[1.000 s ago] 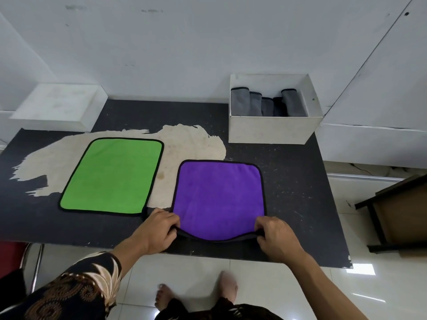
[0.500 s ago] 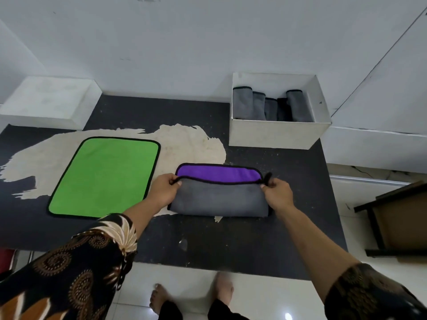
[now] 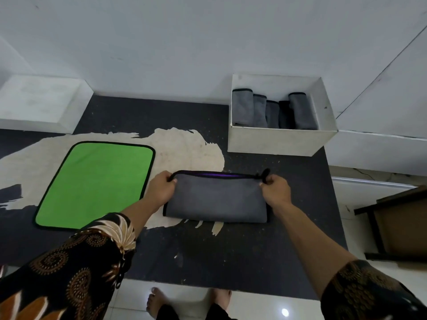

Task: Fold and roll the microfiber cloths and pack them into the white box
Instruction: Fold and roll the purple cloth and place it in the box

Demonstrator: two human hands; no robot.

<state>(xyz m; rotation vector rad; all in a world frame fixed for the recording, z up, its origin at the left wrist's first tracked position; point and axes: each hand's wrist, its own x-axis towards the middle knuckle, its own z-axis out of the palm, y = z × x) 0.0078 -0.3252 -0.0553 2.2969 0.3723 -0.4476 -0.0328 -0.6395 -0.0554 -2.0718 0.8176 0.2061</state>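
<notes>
Purple-and-grey cloth (image 3: 217, 199) lies folded in half on the bench (image 3: 231, 255), grey face up, a purple sliver showing along the far edge; left grip (image 3: 161, 188) pinches the far left corner; right grip (image 3: 275, 190) pinches the far right corner, where a small black loop stands up. Judged light, limp and plush, not slippery; the black piped hem looks the firmest hold, so the corners suit; it should roll tightly from a short end. Green cloth (image 3: 97, 181) lies flat to the left, with rounded corners and the same piping. White box (image 3: 277, 142), stiff-walled and open-topped, sits at the far right; grey rolls (image 3: 242, 109) stand side by side inside.
</notes>
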